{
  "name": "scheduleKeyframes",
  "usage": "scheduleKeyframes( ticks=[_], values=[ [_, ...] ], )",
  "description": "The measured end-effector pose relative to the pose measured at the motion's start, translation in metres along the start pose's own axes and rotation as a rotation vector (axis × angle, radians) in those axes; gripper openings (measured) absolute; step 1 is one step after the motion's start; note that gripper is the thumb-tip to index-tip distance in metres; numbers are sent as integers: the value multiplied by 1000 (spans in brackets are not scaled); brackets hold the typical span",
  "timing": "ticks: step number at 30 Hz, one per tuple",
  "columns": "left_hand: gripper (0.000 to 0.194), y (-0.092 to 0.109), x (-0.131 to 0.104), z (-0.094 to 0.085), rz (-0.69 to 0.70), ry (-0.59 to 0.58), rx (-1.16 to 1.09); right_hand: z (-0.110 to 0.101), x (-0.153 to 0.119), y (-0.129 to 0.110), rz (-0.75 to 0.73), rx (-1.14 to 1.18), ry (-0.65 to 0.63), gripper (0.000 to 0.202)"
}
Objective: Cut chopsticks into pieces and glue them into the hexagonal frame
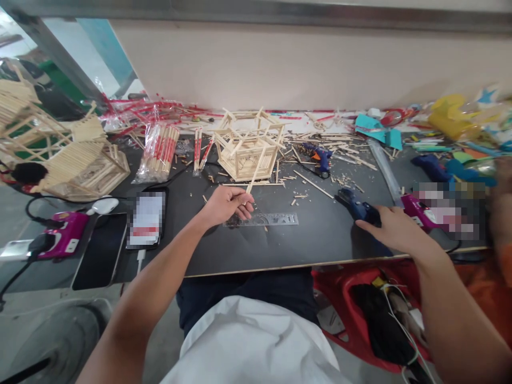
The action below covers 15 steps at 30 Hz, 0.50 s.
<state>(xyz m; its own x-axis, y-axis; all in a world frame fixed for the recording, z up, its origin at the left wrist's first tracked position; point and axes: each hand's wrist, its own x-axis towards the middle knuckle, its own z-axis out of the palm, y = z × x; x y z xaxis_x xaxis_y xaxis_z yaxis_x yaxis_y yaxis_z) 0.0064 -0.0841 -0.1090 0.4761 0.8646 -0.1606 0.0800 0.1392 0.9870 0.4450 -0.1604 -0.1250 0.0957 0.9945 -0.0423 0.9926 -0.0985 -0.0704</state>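
My left hand (232, 205) pinches a thin wooden stick (256, 173) that slants up and away, its far part in front of a hexagonal frame built of wooden sticks (250, 152). Below that hand lies a clear plastic ruler (280, 219). Off to the right, my right hand (394, 229) is closed around the handles of dark blue pliers (354, 202), thumb on the near side. The jaws point up and left, low over the table. My right hand partly covers the handles, and its other fingertips are hidden.
Bagged chopsticks (158, 152), a blue glue gun (320, 157) and scattered stick offcuts (340, 144) lie toward the wall. Phones (100, 250) and a purple power strip (66, 234) are at left. Another purple strip (420, 210) and a person's arm (502, 213) are at right.
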Motion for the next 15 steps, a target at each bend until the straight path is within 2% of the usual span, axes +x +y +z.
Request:
scheduleKeyframes(
  ticks=[3, 7, 11, 15],
  values=[
    [28, 5, -2, -4, 21, 1, 13, -7, -7, 2, -33, -87, -36, 53],
    [36, 14, -6, -13, 62, 23, 34, -25, -19, -8, 12, 67, 10, 37],
    [39, 16, -6, -18, 66, 33, 56, -42, -26, -39, 128, 252, -51, 32],
    [40, 11, -5, -15, 23, -16, 65, -48, -24, -83, 91, 439, -197, 43]
  ],
)
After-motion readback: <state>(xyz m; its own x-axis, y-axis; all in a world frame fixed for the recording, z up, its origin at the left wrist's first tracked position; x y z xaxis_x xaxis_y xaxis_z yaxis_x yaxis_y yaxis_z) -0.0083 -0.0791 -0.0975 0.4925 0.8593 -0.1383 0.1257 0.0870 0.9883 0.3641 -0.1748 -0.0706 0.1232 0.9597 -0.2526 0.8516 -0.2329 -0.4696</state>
